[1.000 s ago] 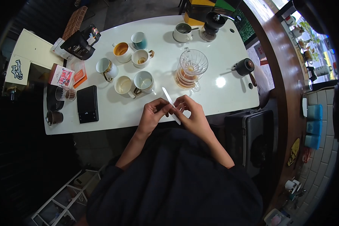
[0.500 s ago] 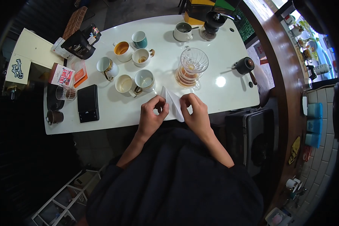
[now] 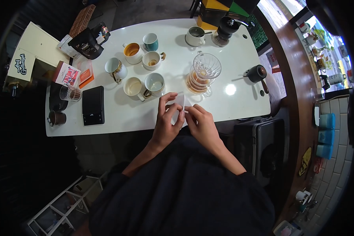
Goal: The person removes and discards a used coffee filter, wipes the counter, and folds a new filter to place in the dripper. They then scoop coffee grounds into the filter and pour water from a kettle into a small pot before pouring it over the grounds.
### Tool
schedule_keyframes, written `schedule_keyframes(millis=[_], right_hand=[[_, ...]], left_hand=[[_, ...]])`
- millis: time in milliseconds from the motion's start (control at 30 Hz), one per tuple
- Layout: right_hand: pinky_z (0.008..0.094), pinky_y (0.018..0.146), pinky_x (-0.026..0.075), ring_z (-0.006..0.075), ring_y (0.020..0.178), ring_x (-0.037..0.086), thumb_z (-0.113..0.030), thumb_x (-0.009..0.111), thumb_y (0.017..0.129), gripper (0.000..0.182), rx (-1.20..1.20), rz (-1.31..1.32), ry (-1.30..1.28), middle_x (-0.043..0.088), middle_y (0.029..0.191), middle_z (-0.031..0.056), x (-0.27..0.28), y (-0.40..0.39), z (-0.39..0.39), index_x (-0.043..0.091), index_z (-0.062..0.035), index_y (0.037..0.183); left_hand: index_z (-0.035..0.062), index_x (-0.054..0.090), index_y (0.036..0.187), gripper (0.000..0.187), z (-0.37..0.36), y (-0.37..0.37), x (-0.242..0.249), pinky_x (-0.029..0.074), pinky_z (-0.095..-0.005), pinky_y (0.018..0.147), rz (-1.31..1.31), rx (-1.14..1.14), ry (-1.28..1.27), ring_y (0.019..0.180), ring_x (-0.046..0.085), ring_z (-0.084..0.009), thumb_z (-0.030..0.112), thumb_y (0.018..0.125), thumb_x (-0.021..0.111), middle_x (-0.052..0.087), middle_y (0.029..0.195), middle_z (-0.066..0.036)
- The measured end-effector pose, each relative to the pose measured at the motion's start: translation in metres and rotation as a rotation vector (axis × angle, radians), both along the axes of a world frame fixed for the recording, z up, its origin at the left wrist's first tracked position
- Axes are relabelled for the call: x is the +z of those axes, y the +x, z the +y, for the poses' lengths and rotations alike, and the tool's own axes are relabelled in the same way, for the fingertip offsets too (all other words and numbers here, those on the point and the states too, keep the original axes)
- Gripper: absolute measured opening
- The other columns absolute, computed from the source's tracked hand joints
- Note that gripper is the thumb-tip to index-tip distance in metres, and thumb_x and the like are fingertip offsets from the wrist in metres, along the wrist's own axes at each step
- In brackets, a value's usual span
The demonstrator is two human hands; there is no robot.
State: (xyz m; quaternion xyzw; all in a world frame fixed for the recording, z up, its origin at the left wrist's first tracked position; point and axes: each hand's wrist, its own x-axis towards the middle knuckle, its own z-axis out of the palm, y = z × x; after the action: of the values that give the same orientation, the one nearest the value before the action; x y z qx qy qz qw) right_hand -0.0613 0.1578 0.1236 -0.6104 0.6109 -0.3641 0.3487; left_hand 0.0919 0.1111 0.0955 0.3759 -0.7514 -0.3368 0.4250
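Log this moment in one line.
left hand: on thin white paper | right hand: on same paper | ribbed clear cone dripper: atop clear handled server

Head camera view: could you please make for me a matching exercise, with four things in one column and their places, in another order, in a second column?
Things:
1. white paper
2. clear ribbed dripper
3. spoon
4. flat black device

Places:
A. in a white cup near the far edge
B. lying on the left part of the table
C. between the left hand and the right hand
D. on top of the glass server

Right pairs: 1-C, 2-D, 3-A, 4-B
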Motion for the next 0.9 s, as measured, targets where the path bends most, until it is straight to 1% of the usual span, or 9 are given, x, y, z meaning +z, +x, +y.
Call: schedule_keyframes(millis=[33,133,233,367,667,800,833,867,900], right_hand=[[0.0347,0.075,0.054,0.0323,0.088,0.067,0.006,0.059,0.092,0.026,0.015,-0.058,-0.001,0.064,0.106,0.0193,0.000,0.001,0.000,0.064,0.0023,0.117],[0.0308,0.083,0.053,0.0269,0.097,0.068,0.003,0.057,0.096,0.026,-0.076,-0.132,-0.186,0.066,0.111,0.0161,-0.006,0.009,-0.003,0.060,0.0042,0.123],[0.0334,0.092,0.051,0.0333,0.104,0.067,-0.001,0.055,0.099,0.030,-0.047,-0.479,0.036,0.065,0.118,0.0202,-0.015,0.008,0.002,0.056,0.0039,0.128],[0.0347,0.098,0.047,0.0323,0.112,0.064,-0.005,0.051,0.103,0.032,-0.016,-0.511,0.001,0.062,0.125,0.0203,-0.017,0.010,0.002,0.052,0.0039,0.133],[0.0443,0.100,0.048,0.0413,0.122,0.056,-0.012,0.066,0.090,0.052,0.220,-0.118,-0.264,0.054,0.133,0.0226,0.007,0.014,0.002,0.051,-0.0019,0.139],[0.0454,0.096,0.050,0.0421,0.116,0.058,-0.003,0.067,0.083,0.059,0.193,0.075,-0.294,0.060,0.126,0.0225,-0.030,0.008,-0.001,0.051,-0.0024,0.140],[0.0466,0.093,0.051,0.0435,0.112,0.061,-0.001,0.066,0.082,0.055,0.128,0.068,-0.349,0.064,0.119,0.0228,-0.035,0.009,-0.002,0.055,-0.0001,0.135],[0.0466,0.093,0.051,0.0435,0.112,0.061,-0.001,0.066,0.082,0.055,0.131,0.069,-0.350,0.064,0.119,0.0228,-0.037,0.008,-0.001,0.055,-0.0001,0.135],[0.0472,0.092,0.051,0.0439,0.110,0.061,0.000,0.065,0.081,0.053,0.094,0.074,-0.354,0.064,0.117,0.0236,-0.033,0.007,-0.002,0.057,0.0010,0.133]], left_hand=[[0.0005,0.061,0.094,0.012,0.002,0.000,-0.001,0.041,-0.0471,0.109,0.052,-0.013,0.111,0.134,0.047,-0.0353,0.010,0.091,0.067,0.045,0.142,-0.019],[0.0006,0.062,0.093,0.010,0.001,0.003,0.005,0.035,-0.0492,0.115,-0.011,-0.017,-0.020,0.141,0.041,-0.0373,0.010,0.091,0.066,0.040,0.149,-0.020],[0.0014,0.063,0.092,0.010,0.000,0.005,0.000,0.027,-0.0504,0.120,0.074,-0.070,-0.055,0.148,0.031,-0.0396,0.011,0.092,0.064,0.034,0.155,-0.021],[0.0022,0.066,0.089,0.014,-0.001,0.006,-0.005,0.025,-0.0521,0.120,0.281,-0.114,0.039,0.149,0.030,-0.0409,0.016,0.088,0.069,0.032,0.156,-0.023],[0.0047,0.068,0.088,0.015,-0.001,0.012,0.004,0.013,-0.0531,0.124,0.551,-0.138,0.135,0.155,0.014,-0.0381,0.019,0.087,0.069,0.020,0.163,-0.020],[0.0065,0.070,0.086,0.015,0.000,0.016,-0.001,0.015,-0.0536,0.123,0.219,-0.169,-0.038,0.154,0.017,-0.0377,0.021,0.084,0.072,0.019,0.164,-0.019],[0.0073,0.067,0.106,0.030,0.000,0.015,-0.003,0.017,-0.0526,0.122,0.183,-0.170,-0.093,0.153,0.020,-0.0372,0.028,0.086,0.075,0.021,0.162,-0.019],[0.0073,0.067,0.106,0.030,0.002,0.013,-0.003,0.017,-0.0526,0.122,0.184,-0.167,-0.094,0.153,0.020,-0.0372,0.028,0.086,0.075,0.021,0.162,-0.019],[0.0106,0.057,0.122,0.046,0.005,0.008,-0.002,0.019,-0.0522,0.122,0.334,-0.120,-0.025,0.152,0.020,-0.0372,0.034,0.087,0.076,0.022,0.161,-0.019]])
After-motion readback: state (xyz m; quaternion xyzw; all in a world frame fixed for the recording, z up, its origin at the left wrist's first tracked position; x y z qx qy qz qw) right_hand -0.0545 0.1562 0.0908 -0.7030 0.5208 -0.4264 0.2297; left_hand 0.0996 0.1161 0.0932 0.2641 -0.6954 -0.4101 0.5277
